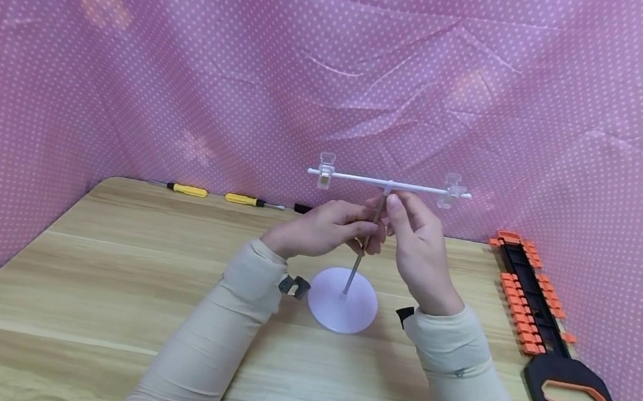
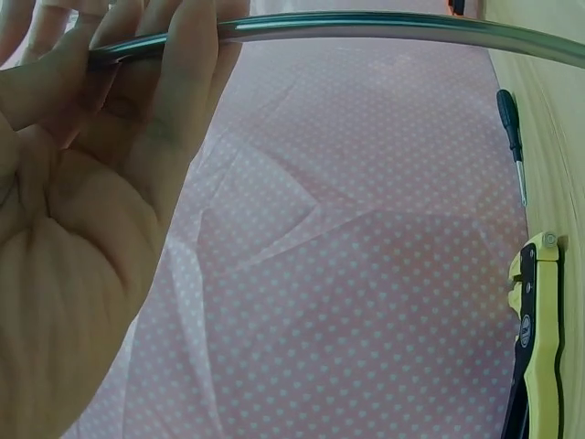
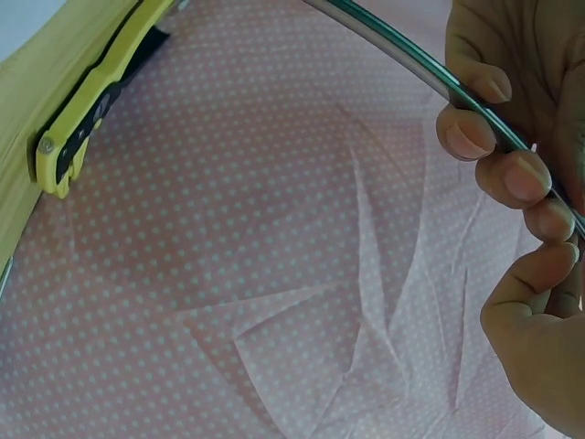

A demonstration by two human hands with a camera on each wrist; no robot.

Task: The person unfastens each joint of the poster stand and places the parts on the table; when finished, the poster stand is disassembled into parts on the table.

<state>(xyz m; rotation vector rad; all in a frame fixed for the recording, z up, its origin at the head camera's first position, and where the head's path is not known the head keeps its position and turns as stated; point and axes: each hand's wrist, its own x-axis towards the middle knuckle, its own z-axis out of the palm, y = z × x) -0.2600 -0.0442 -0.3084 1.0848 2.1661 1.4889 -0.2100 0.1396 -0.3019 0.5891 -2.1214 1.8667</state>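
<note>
A small stand occupies the middle of the head view. It has a round white base (image 1: 342,318) on the table, a thin metal rod (image 1: 354,274) leaning slightly right, and a white crossbar (image 1: 355,178) on top. One clear clip (image 1: 326,170) sits near the crossbar's left end and another clear clip (image 1: 452,192) near its right end. My left hand (image 1: 318,228) holds the rod about its upper middle, fingers curled round it. Just under the crossbar, my right hand (image 1: 421,254) pinches the top of the rod between thumb and fingers.
Two yellow-and-black screwdrivers (image 1: 188,190) lie along the back edge. Yellow-and-black pliers (image 2: 544,338) and a black screwdriver (image 2: 509,123) show in the left wrist view. At right lies a long black rack (image 1: 534,296) with orange pieces and a handle. Pink dotted cloth (image 1: 337,81) surrounds the table.
</note>
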